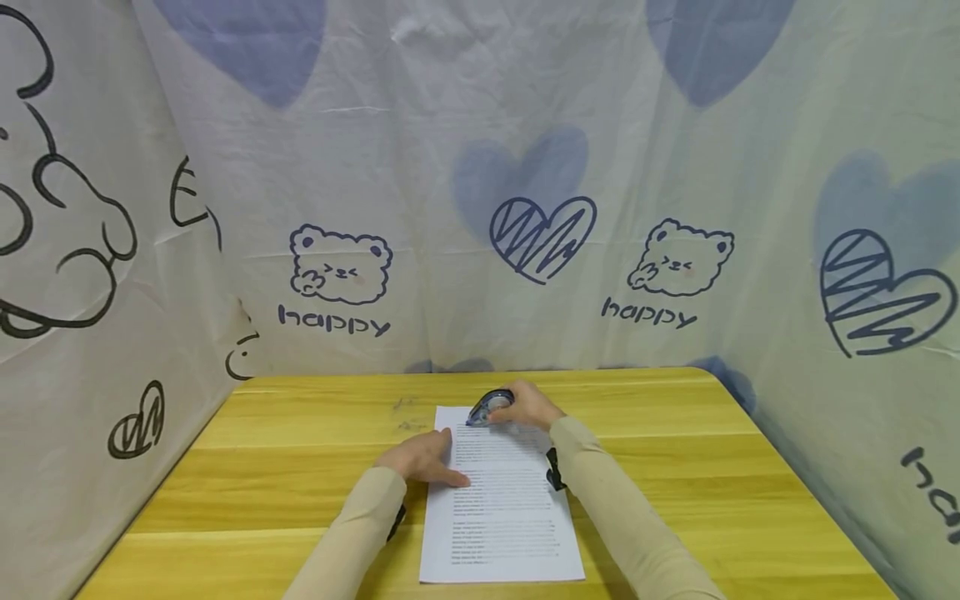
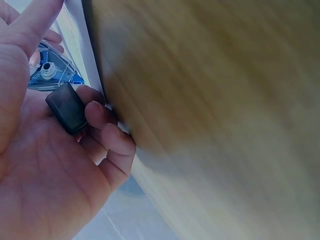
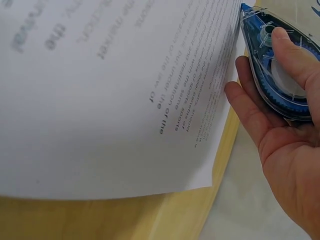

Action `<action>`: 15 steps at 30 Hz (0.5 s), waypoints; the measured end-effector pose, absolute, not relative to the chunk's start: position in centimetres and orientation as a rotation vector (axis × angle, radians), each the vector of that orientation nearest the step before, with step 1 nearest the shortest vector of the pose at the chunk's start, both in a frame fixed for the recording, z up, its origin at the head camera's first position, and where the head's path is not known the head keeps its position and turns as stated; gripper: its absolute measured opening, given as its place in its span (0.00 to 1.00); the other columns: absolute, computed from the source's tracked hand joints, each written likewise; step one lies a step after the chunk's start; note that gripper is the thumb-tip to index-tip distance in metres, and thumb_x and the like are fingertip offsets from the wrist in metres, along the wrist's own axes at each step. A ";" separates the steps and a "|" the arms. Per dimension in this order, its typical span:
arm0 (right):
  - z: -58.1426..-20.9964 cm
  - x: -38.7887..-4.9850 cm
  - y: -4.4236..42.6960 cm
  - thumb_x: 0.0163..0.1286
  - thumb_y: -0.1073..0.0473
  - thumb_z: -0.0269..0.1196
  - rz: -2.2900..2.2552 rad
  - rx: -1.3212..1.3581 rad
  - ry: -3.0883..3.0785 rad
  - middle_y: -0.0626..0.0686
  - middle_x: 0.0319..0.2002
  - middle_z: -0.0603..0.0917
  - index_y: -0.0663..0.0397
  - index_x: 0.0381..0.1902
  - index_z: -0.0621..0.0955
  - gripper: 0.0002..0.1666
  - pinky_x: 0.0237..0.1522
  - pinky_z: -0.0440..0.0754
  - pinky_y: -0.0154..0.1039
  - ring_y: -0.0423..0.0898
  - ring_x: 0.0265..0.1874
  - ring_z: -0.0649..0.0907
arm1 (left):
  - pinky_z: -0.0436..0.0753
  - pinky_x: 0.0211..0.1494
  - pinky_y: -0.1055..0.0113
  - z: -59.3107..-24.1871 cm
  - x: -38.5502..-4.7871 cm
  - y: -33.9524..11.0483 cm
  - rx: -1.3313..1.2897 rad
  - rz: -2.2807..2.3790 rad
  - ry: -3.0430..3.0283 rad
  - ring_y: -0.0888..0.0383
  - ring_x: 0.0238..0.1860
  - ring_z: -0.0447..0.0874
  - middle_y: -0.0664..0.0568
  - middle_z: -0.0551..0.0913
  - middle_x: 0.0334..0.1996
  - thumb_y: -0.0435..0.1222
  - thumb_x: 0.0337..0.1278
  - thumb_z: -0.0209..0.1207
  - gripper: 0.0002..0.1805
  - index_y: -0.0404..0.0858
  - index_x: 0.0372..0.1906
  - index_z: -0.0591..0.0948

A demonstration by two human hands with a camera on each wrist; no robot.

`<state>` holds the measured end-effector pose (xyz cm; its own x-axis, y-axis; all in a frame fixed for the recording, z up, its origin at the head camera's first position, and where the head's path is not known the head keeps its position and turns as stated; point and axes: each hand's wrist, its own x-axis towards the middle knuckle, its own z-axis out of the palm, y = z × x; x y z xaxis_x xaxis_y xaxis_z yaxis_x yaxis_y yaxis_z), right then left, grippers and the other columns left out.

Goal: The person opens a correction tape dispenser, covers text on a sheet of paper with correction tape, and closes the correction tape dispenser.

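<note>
A sheet of printed paper (image 1: 517, 562) lies on the wooden table. My right hand (image 1: 531, 406) grips a blue, transparent correction tape (image 1: 491, 406), its tip at the first lines of text near the sheet's top left. The right wrist view has the thumb pressed on the side of the tape (image 3: 277, 65) and the fingers of my hand (image 3: 290, 155) behind it. My left hand (image 1: 423, 458) rests at the sheet's left edge, its thumb on the paper. In the left wrist view, the curled fingers of that hand (image 2: 55, 165) hold a small dark cap-like piece (image 2: 67, 108).
The wooden tabletop (image 1: 690, 450) extends around the sheet on both sides. Faint dark marks (image 1: 405, 427) show on the wood left of the paper's top. A white curtain (image 1: 450, 150) with hearts and bears hangs behind and beside the table.
</note>
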<state>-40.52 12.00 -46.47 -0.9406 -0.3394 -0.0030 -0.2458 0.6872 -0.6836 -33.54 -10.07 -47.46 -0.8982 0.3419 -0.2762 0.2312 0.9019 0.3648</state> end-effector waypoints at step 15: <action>-46.0 -41.2 11.6 0.57 0.56 0.75 -0.983 -0.547 2.766 0.50 0.34 0.85 0.58 0.42 0.84 0.18 0.36 0.80 0.35 0.42 0.31 0.80 | 0.64 0.75 0.51 -47.7 -33.6 -10.2 0.444 0.476 2.728 0.43 0.73 0.62 0.36 0.63 0.73 0.59 0.46 0.69 0.59 0.28 0.74 0.57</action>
